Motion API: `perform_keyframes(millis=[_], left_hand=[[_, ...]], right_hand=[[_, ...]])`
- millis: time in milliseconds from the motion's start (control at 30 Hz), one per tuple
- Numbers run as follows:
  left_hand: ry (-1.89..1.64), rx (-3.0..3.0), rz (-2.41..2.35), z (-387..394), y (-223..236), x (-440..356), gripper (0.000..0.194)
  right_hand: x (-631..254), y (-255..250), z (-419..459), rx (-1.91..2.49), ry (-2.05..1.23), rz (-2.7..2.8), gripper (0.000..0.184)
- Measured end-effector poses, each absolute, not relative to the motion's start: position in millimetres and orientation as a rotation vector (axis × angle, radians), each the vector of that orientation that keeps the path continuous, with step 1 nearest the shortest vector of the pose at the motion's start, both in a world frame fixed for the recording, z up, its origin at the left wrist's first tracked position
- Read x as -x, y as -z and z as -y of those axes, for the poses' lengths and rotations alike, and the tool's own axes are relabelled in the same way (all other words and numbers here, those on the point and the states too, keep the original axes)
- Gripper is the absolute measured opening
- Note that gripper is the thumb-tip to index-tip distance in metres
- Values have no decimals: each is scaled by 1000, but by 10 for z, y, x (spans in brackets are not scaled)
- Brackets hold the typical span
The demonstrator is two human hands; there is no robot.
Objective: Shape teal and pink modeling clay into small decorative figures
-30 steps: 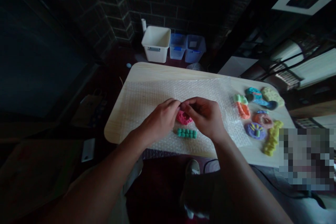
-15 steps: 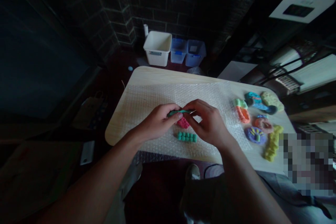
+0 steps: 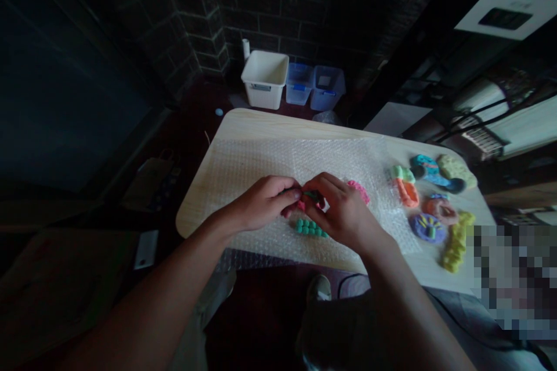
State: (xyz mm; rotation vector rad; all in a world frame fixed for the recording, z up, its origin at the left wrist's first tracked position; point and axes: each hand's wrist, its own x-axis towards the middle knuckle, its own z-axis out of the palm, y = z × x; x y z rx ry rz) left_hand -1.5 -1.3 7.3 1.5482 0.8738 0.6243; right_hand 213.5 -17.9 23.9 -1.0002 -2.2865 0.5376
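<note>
My left hand (image 3: pixel 270 202) and my right hand (image 3: pixel 337 206) meet over the middle of the table, fingers pinched together. Between them shows a small green piece of what looks like modelling clay (image 3: pixel 310 193), mostly covered by the fingers. Under the hands lies a pinkish-red lump (image 3: pixel 301 205), partly hidden. Closer to me, a green block of small round bumps (image 3: pixel 311 227) rests on the bubble wrap (image 3: pixel 261 156). A pink bumpy piece (image 3: pixel 360 190) peeks out beyond my right hand.
On the table's right lie an orange and green piece (image 3: pixel 407 191), a blue piece (image 3: pixel 429 169), a purple disc (image 3: pixel 429 228) and a yellow strip (image 3: pixel 459 243). Behind the table (image 3: pixel 243 119) stand a white bin (image 3: pixel 265 78) and two bluish tubs (image 3: pixel 326 90). A blurred-out person is at right.
My hands have closed in on the green piece, which now shows less between the fingers. The right hand has shifted slightly down and left, uncovering the pink piece beyond it.
</note>
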Motion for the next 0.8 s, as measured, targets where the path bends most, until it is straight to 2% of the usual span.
perform_keyframes(millis=[200, 300, 433, 533, 667, 800], left_hand=[[-633, -1701, -954, 1, -135, 33, 33], [-731, -1632, -1059, -61, -55, 97, 29], [-998, -1324, -1176, -177, 138, 152, 25], [-1116, -1013, -1142, -226, 209, 137, 24], [-1092, -750, -1009, -230, 193, 111, 26], [-1031, -632, -969, -226, 151, 117, 24]], right_hand=[[-2202, -213, 161, 1023, -616, 2221, 6], [-2342, -211, 102, 1148, -657, 1972, 3], [-2521, -225, -6, 1155, -856, 1408, 18], [-2539, -223, -29, 1124, -999, 1260, 27], [-2467, -194, 21, 1149, -1162, 1184, 32], [-2417, -190, 47, 1187, -1175, 1172, 38]])
